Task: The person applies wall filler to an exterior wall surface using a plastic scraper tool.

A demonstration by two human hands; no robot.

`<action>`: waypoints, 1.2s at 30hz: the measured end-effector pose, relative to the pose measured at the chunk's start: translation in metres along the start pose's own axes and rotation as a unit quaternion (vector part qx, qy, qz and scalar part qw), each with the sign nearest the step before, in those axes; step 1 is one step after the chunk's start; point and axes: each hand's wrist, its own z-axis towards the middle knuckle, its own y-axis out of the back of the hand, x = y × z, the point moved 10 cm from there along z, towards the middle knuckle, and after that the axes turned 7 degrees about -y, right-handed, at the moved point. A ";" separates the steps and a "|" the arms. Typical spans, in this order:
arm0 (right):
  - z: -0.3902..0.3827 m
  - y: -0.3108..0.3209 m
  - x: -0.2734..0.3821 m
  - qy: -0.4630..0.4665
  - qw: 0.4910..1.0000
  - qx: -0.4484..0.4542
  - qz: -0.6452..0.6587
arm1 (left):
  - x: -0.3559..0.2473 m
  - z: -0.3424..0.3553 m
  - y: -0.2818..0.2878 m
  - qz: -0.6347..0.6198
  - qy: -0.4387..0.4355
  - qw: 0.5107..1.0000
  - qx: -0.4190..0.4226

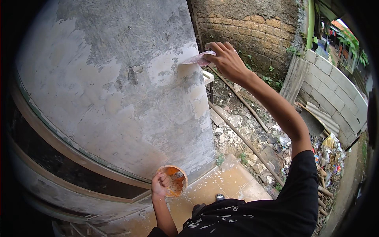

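Observation:
My right hand (226, 60) is raised at the far side, closed around a thin, flat, pink-and-white scraper (198, 60). Its edge lies against the grey wall (130, 85), close to the wall's corner. White and cream plaster smears cover much of that surface. Low in front of me, my left hand (159, 184) grips the rim of a small orange bucket (181, 182). Pale residue coats the inside of the bucket, and a greyish lump lies in it. My fingers partly hide the bucket's left side.
A dark window with a wooden frame (75, 152) runs along the lower left. Tan floor tiles (227, 177) with white spatters lie by my feet. Beyond them are long poles (244, 142), rubble and litter. A block wall (329, 81) stands at right.

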 end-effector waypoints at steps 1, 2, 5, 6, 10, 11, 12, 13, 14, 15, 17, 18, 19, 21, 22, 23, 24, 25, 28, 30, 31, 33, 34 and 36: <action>0.003 0.001 0.002 0.002 1.000 0.005 0.005 | 0.001 -0.002 0.000 -0.001 0.000 1.000 -0.001; 0.010 0.011 0.000 0.000 1.000 -0.014 -0.001 | 0.003 0.000 -0.002 0.002 0.004 1.000 -0.003; 0.044 0.040 -0.001 0.000 0.998 -0.069 -0.008 | 0.006 0.005 -0.004 -0.002 0.008 1.000 0.006; 0.055 0.047 0.001 0.004 0.994 -0.099 -0.034 | 0.006 0.004 -0.004 -0.010 0.008 1.000 0.015; 0.053 0.029 0.024 0.010 0.988 -0.123 -0.091 | 0.004 0.002 -0.005 -0.008 0.004 1.000 0.017; 0.046 0.021 0.030 0.009 0.987 -0.119 -0.104 | 0.005 0.001 -0.003 -0.014 0.005 1.000 0.011; 0.041 0.009 0.032 -0.001 0.990 -0.084 -0.112 | 0.005 0.001 -0.002 -0.020 0.005 1.000 0.005; 0.037 0.002 0.035 0.001 0.990 -0.085 -0.110 | 0.004 0.001 -0.003 -0.021 0.003 1.000 0.003; 0.035 -0.006 0.034 -0.015 0.992 -0.077 -0.103 | 0.003 0.000 -0.003 -0.016 0.006 1.000 0.001; 0.034 -0.013 0.032 -0.030 0.992 -0.069 -0.097 | 0.003 -0.001 -0.003 -0.012 0.008 1.000 -0.002; 0.033 -0.019 0.036 -0.032 0.993 -0.079 -0.084 | 0.003 -0.002 -0.002 -0.008 0.003 1.000 -0.008; 0.034 -0.024 0.035 -0.044 0.994 -0.062 -0.076 | 0.002 -0.002 -0.001 -0.003 -0.001 1.000 -0.013; 0.034 -0.029 0.034 -0.057 0.995 -0.045 -0.069 | 0.003 -0.002 0.000 -0.004 -0.002 1.000 -0.012; 0.029 -0.029 0.037 -0.061 0.996 -0.048 -0.051 | 0.003 -0.004 0.001 -0.005 -0.005 1.000 -0.010; 0.026 -0.030 0.038 -0.061 0.997 -0.037 -0.041 | 0.004 -0.002 0.002 -0.006 -0.006 1.000 -0.010; 0.023 -0.031 0.039 -0.062 0.997 -0.025 -0.030 | 0.004 -0.002 0.006 -0.010 -0.007 1.000 -0.011; 0.020 -0.029 0.040 -0.061 0.997 -0.024 -0.028 | 0.004 -0.003 0.008 -0.014 -0.009 1.000 -0.011; 0.017 -0.028 0.041 -0.055 0.998 -0.020 -0.022 | 0.003 -0.005 0.010 -0.014 -0.009 1.000 -0.012; 0.019 -0.010 0.032 -0.035 0.999 -0.036 -0.002 | -0.003 -0.007 0.011 -0.013 -0.017 1.000 -0.021; 0.038 0.015 0.016 -0.014 0.996 -0.084 -0.003 | -0.005 -0.007 0.008 -0.008 -0.023 0.999 -0.036; 0.054 0.027 0.003 -0.034 0.996 -0.087 -0.010 | -0.004 -0.006 0.008 -0.008 -0.021 0.999 -0.035; 0.091 0.033 -0.012 -0.065 0.998 0.005 -0.026 | -0.004 -0.003 0.008 -0.018 -0.015 1.000 -0.018; 0.107 0.041 -0.014 -0.043 0.999 0.018 0.021 | -0.005 -0.005 0.008 -0.017 -0.016 1.000 -0.019; 0.136 0.054 -0.022 -0.007 0.997 0.045 0.057 | -0.006 -0.006 0.007 -0.009 -0.022 0.999 -0.026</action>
